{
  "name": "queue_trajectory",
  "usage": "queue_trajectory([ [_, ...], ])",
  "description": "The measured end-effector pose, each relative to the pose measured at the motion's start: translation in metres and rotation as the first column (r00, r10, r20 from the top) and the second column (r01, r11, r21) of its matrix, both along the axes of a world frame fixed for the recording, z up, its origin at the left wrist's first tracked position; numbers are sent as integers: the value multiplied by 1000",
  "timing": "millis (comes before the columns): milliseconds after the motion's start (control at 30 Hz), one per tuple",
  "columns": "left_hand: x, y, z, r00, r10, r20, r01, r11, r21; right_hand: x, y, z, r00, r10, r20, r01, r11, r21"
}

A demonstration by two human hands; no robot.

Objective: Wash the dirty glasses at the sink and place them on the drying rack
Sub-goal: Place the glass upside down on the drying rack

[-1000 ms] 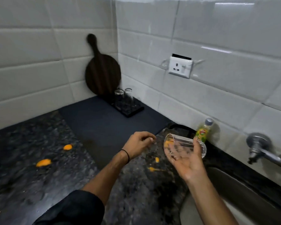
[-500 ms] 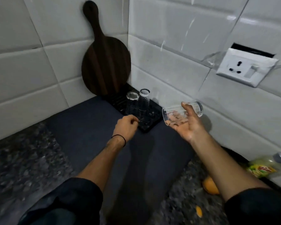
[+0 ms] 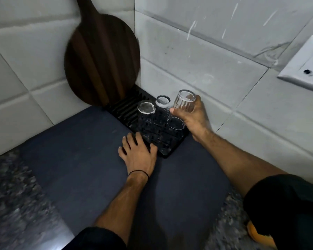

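A black drying rack (image 3: pixel 126 109) sits in the tiled corner on a dark mat. Two clear glasses stand upside down on it, one on the left (image 3: pixel 146 110) and one behind it (image 3: pixel 162 103). My right hand (image 3: pixel 194 117) grips a third clear ribbed glass (image 3: pixel 181 110), held mouth-down and tilted just above the rack's right side, next to the other two. My left hand (image 3: pixel 137 153) lies flat, fingers spread, on the mat with its fingertips at the rack's front edge.
A round dark wooden board (image 3: pixel 101 58) leans against the wall behind the rack. A white wall socket (image 3: pixel 304 69) is at the right. The dark mat (image 3: pixel 83 159) covers speckled granite counter (image 3: pixel 13 204). Something orange (image 3: pixel 255 235) lies at the lower right.
My view and both arms moved in toward the rack. My right hand turned the glass from sideways to mouth-down over the rack. My left hand opened and came down flat at the rack's edge.
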State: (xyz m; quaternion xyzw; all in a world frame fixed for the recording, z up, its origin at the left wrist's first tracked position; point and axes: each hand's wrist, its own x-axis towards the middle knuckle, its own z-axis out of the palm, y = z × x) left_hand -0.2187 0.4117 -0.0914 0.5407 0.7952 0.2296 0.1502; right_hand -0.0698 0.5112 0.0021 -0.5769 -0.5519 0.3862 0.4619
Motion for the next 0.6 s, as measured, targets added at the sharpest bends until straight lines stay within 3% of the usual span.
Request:
queue_trajectory([
  [167, 1, -2, -8, 1000, 1, -20, 0, 1000, 28, 0, -5, -5, 995, 79, 60, -78, 997, -19],
  [600, 3, -4, -7, 999, -4, -54, 5, 1000, 18, 8, 3, -9, 989, 99, 113, -102, 995, 18],
])
